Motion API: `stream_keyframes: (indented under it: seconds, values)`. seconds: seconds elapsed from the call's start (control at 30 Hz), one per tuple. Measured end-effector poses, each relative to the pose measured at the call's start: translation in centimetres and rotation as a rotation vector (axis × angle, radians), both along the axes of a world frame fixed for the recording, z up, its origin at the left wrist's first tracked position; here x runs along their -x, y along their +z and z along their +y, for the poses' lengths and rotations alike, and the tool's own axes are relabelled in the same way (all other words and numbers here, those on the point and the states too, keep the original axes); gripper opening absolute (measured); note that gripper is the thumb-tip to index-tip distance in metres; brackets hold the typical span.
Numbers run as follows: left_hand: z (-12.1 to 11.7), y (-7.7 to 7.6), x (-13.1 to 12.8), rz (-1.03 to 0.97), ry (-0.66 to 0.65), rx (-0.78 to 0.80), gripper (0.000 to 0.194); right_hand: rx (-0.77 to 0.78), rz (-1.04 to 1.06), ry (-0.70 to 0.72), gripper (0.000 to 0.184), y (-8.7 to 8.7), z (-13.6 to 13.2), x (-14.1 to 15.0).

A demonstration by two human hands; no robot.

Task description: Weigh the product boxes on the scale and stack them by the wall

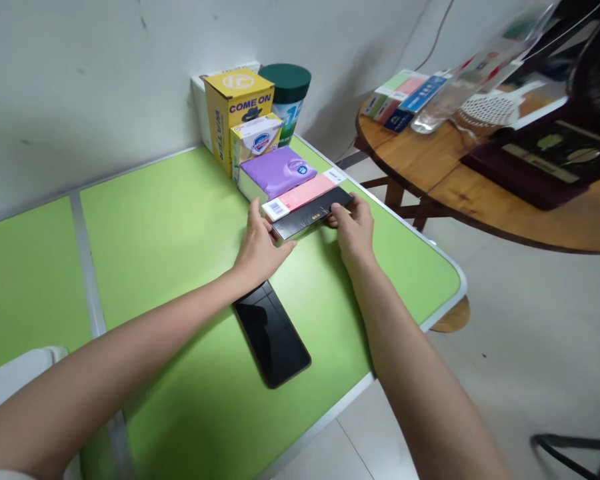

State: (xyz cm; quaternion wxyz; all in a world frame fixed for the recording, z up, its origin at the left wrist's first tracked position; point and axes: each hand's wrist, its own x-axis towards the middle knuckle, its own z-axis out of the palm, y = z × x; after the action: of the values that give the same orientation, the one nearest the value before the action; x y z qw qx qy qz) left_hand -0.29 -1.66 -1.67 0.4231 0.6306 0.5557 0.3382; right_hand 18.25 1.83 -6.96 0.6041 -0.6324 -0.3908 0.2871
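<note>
A slim black box (312,214) lies lengthwise between my two hands, beside a pink-and-white box (305,195). My left hand (261,241) is at the black box's left end, thumb and fingers around the corner. At the other end, my right hand (353,222) grips the box with its thumb on top. Behind the pink box sits a purple soft pack (279,171). Farther back stand a yellow-and-white soap box (257,142), a yellow box (219,113) and a tub with a dark green lid (286,81). A black smartphone (273,333) lies near my left wrist.
The green table (150,227) meets the wall at the back and has a pale raised edge on the right. A round wooden table (430,173) stands to the right, holding several small boxes (405,97), a clear plastic container (460,80) and a dark case (545,160).
</note>
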Motion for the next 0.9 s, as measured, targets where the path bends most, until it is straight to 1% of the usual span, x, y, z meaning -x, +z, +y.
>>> stream_keyframes:
  seconds: [0.03, 0.17, 0.3, 0.47, 0.63, 0.77, 0.83, 0.9]
  values:
    - [0.0, -0.3, 0.0, 0.009, -0.003, 0.022, 0.085, -0.002, -0.008, 0.009, 0.045, -0.2, 0.0, -0.2]
    - [0.3, -1.2, 0.1, 0.036, -0.015, 0.042, 0.073, 0.002, -0.076, 0.02, 0.045, -0.8, 0.2, -1.0]
    - [0.6, -1.4, -0.3, 0.043, -0.027, 0.047, 0.077, -0.002, -0.122, 0.017, 0.048, -0.9, 0.4, -1.1]
    - [0.7, -1.4, -0.8, 0.061, -0.039, 0.023, 0.077, 0.002, -0.136, 0.011, 0.05, -0.8, 0.3, -1.0]
    - [0.6, -1.3, -0.6, 0.055, -0.075, 0.066, 0.085, -0.008, -0.181, 0.015, 0.049, -0.8, -0.1, -0.7]
    - [0.9, -1.1, -0.3, 0.034, -0.112, 0.152, 0.083, -0.012, -0.16, -0.042, 0.052, -0.5, -0.1, -0.1]
    - [0.9, -0.8, 0.1, 0.046, -0.157, 0.194, 0.075, -0.007, -0.115, -0.086, 0.057, -0.1, -0.2, 0.3]
    - [0.7, -0.4, 0.9, 0.064, -0.205, 0.207, 0.068, 0.017, -0.103, -0.151, 0.059, 0.6, -0.6, 0.6]
